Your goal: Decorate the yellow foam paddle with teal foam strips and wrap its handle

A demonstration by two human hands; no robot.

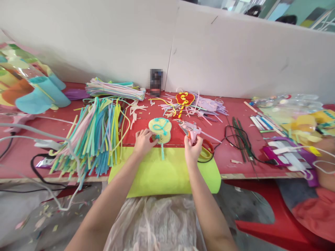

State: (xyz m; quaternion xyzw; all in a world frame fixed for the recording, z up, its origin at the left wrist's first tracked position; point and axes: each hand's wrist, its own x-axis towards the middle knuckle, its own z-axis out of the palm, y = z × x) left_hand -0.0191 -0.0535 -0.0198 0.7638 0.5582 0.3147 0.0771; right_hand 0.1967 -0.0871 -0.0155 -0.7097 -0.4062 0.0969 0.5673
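A pale yellow pipe-cleaner craft (165, 136) with a teal swirl and a short teal stem lies on the red table mat, its stem over a lime-green sheet (162, 174). At its lower left edge, my left hand (142, 142) is closed with thumb and fingertips on it, beside a bit of teal. My right hand (193, 148) grips a pink hot glue gun (193, 131), whose nozzle points left toward the craft. Scissors (208, 148) with red and yellow handles lie just right of that hand, partly hidden.
A big bundle of pipe cleaners (96, 136) lies at left. A red-and-yellow piece (184, 100) rests behind on loose stems. At right are a black cord (227, 136), green wires (242, 143) and a purple power strip (288, 157), near another person's arm (326, 160).
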